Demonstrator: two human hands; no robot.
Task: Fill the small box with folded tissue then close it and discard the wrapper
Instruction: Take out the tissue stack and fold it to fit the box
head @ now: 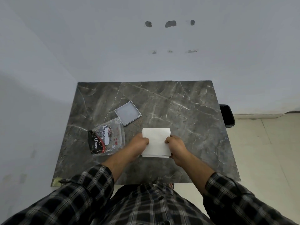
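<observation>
Two bare hands meet over a white stack of folded tissue [156, 142] near the front middle of the dark marbled tabletop [186, 111]. In the head view, the only one, the left hand [139, 144] pinches the stack's left edge and the right hand [176, 146] pinches its right edge, each grip closed on the tissue with fingers curled over the top sheet.

Tissue like this should be very light, soft and limp; it probably sags if lifted by one corner and tears or creases under a hard squeeze. Holding both side edges at once, as now, looks the safest way to keep the layers squared. A gentle pinch through the whole thickness should stop single sheets from sliding off.

A shallow grey square tray [128, 113] lies open side up to the left and further back, well apart from the stack. Whether it is the small box itself or its lid I cannot tell; no second piece shows, and one may sit under the tissue. The clear wrapper [106, 137], printed black and red, lies crumpled just in front of the tray, its far corner touching or overlapping the tray's near edge.

A dark bin [227, 116] stands off the tabletop's right side, partly cut off by it. The fingertips beneath the stack are hidden.
</observation>
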